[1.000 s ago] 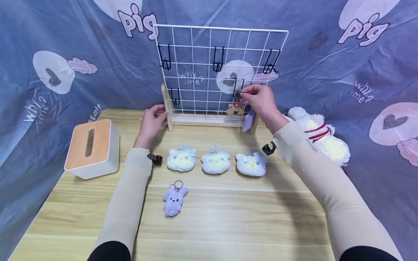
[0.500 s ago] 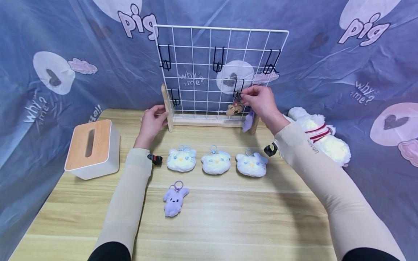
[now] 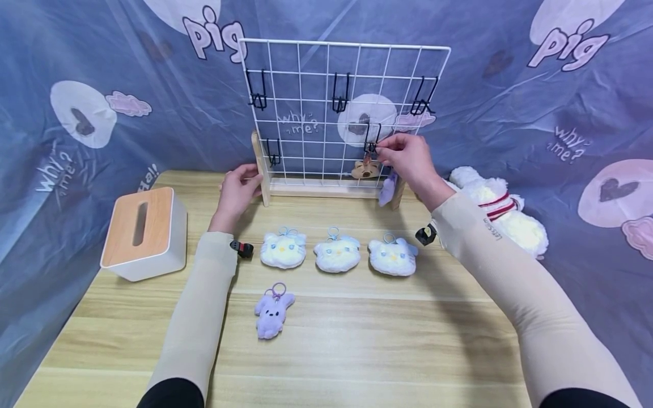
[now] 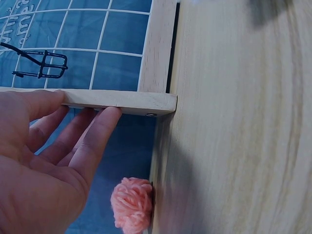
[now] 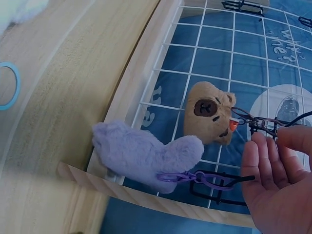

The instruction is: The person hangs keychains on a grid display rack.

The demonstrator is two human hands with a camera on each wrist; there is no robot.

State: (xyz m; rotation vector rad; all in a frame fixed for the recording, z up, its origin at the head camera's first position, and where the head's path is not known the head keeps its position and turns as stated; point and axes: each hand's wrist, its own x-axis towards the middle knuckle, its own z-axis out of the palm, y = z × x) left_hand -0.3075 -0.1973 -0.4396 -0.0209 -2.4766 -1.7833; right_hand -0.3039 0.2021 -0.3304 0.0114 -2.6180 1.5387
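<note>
Blue printed cloth (image 3: 204, 122) fills the backdrop, pale wood-grain desk (image 3: 382, 351) below, and straight to the action at the white wire grid (image 3: 329, 43)! Right hand (image 3: 408, 161) up at its lower right, thumb and fingertips together, pinching at a black hook (image 5: 263, 127); whether they catch the ring as well, I can't tell. Brown bear charm (image 5: 207, 109) dangles right there, snout to the camera, hanging in front of the mesh by a dark loop and a red clasp at that hook. Just beside it, nearer the end of the rack, a purple plush charm (image 5: 141, 151) hangs on its own violet ring.

Over to the other end: left hand (image 3: 238, 190) holding the edge of the wooden side post (image 4: 122, 101), thumb and fingers on it, low near the desk. Close by, a pink woolly ball (image 4: 131, 204) peeks in.

Moving out in front of the rack: three white plush heads in a row, left (image 3: 283, 249), middle (image 3: 337, 254) and right (image 3: 393, 256), rings pointing at the grid. Nearer the person, a purple dog charm (image 3: 271, 317) lies face up. Far left, a wood-topped tissue box (image 3: 155, 221); far right, a white fluffy toy (image 3: 520, 229) with red-striped trim.
</note>
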